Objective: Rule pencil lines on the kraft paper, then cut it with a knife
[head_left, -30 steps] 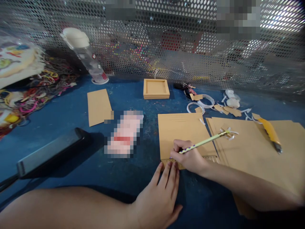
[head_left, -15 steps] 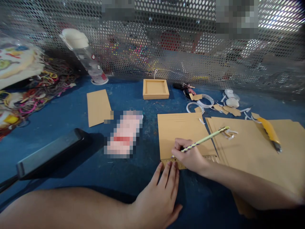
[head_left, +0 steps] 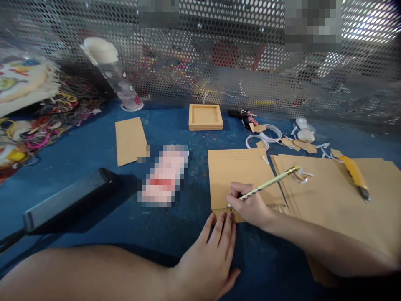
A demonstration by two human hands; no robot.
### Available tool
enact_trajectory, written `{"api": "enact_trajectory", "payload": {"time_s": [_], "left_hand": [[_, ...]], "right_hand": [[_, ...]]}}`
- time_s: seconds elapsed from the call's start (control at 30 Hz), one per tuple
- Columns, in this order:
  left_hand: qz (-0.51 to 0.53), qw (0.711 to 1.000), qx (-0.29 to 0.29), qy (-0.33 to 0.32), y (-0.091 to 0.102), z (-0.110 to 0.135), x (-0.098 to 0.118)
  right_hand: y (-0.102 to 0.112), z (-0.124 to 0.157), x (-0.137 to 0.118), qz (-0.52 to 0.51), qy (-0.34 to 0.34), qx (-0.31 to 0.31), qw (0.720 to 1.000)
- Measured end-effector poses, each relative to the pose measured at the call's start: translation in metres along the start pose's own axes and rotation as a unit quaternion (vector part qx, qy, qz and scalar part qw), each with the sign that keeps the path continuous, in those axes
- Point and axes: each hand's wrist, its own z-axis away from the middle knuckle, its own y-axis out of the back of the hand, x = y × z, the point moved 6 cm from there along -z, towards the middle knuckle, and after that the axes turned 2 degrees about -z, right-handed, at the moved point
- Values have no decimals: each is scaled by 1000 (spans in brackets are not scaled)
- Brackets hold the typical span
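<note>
Your left hand [head_left: 209,261]: open, palm down, touching clear ruler [head_left: 278,208] | your right hand [head_left: 252,207]: curled, gripping slanted pencil [head_left: 272,181]

Craft workshop, apparently: scuffed blue worktop [head_left: 134,225], perforated metal screen [head_left: 200,50], yellow cutter [head_left: 354,174], cardboard sheets [head_left: 238,171], tangled coloured strands [head_left: 44,140].

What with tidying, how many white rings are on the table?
2: the nearer ring beyond the sheet under the pencil, the farther ring behind it, rightward. Scraps may hide others.

Perforated metal panel [head_left: 175,85] behind blue tabletop [head_left: 175,228]
</note>
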Motion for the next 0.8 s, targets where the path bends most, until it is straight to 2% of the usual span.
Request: {"api": "enact_trajectory", "payload": {"time_s": [0.6,0.8], "left_hand": [[5,1000,-3,-4,1,2,1],[4,1000,4,-6,2,-1,-1]], "right_hand": [[-1,0,1,-5,2,-1,1000],[6,-4,5,-93,-36,45,994]]}}
